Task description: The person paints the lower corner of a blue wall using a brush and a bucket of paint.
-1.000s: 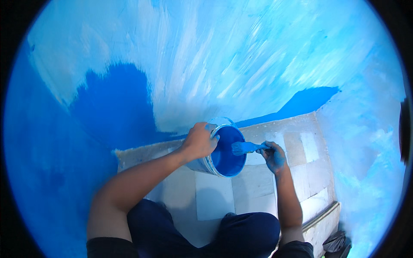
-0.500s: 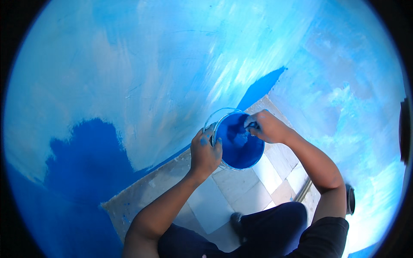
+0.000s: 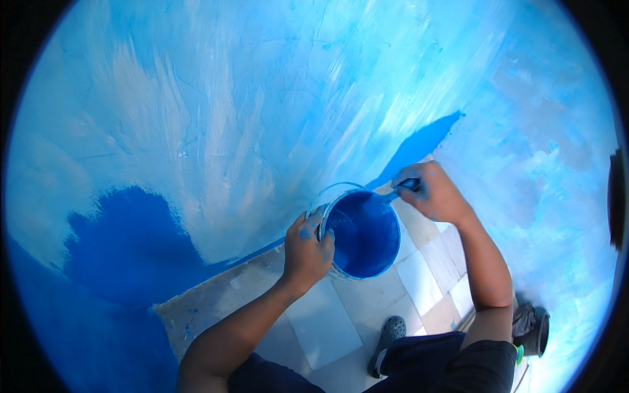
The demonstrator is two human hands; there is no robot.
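Note:
A paint bucket (image 3: 337,223) with blue paint (image 3: 367,242) inside is tilted so its mouth faces me. My left hand (image 3: 306,252) is closed on the bucket's left rim, thumb over the edge. In my right hand (image 3: 436,193), at the bucket's upper right, is a paintbrush (image 3: 391,196). Its blue-coated end is at the rim, and the fingers hide most of its handle. Blue smears mark both hands. The thin bucket handle (image 3: 341,185) arches over the far side.
Ahead rises a wall (image 3: 216,118) brushed in pale blue, with a dark blue patch (image 3: 131,242) low on the left. Another pale wall (image 3: 544,150) stands at right. A black container (image 3: 537,334) with a dark bag sits on the tiled floor (image 3: 321,327), right of my shoe (image 3: 393,327).
My right hand has lifted the paintbrush from inside the bucket up and right to its rim. The left hand still grips the bucket, and the view has shifted slightly.

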